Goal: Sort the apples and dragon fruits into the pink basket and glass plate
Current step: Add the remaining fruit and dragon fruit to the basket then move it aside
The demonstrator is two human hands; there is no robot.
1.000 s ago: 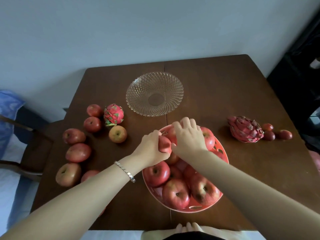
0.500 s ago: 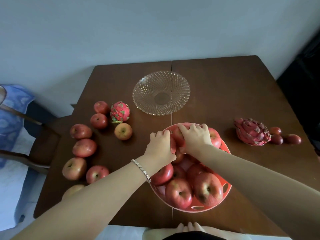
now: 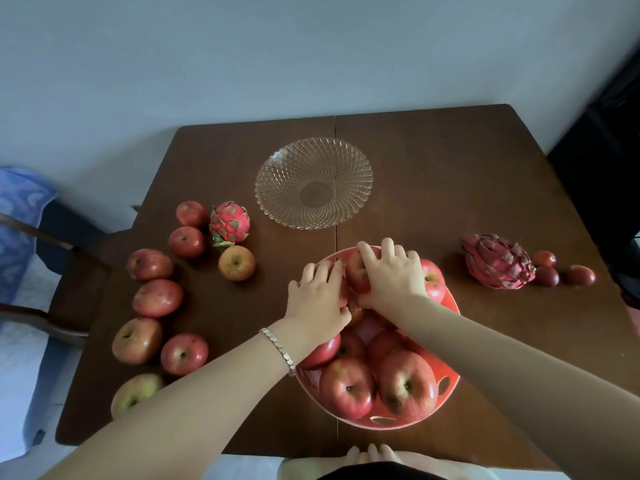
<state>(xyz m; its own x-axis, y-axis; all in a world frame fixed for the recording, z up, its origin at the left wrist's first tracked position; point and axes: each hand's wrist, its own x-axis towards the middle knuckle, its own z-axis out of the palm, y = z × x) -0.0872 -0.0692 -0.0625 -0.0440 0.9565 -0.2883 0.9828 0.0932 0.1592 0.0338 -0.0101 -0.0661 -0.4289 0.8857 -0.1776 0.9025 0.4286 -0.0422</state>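
Head view, contents listed outward from the pink basket [image 3: 446,382], which stands at the near centre of the brown table [image 3: 450,174]. Basket: thin perforated plastic, judged light and somewhat flexible, already heaped with red apples; two large ones [image 3: 348,386] [image 3: 407,382] sit at its near rim. Apples: firm, smooth-skinned, moderately heavy, liable to roll; best taken by a full-palm wrap round the widest part and set down gently to avoid bruising. Left hand [image 3: 318,303]: over the basket's left rim, fingers curled down and loosely together on fruit beneath; whether it grips an apple cannot be told. Right hand [image 3: 391,271]: at the basket's far side, fingers spread and draped over one apple [image 3: 358,271], palm pressing it into the pile. Left of the basket: a loose group of apples on the table, among them a yellowish one [image 3: 237,263], with the small dragon fruit [image 3: 229,222] at the group's far end. Right of the basket: the large dragon fruit [image 3: 497,266], scaly and irregular, judged heavier and softer-skinned than an apple; cradle it from below around the body, not by the leafy scales. Just beyond it, three small dark red fruits [image 3: 561,271]. Beyond the basket: glass plate [image 3: 314,183], empty, cut-patterned, rigid and breakable; fruit should be lowered onto it, never dropped.
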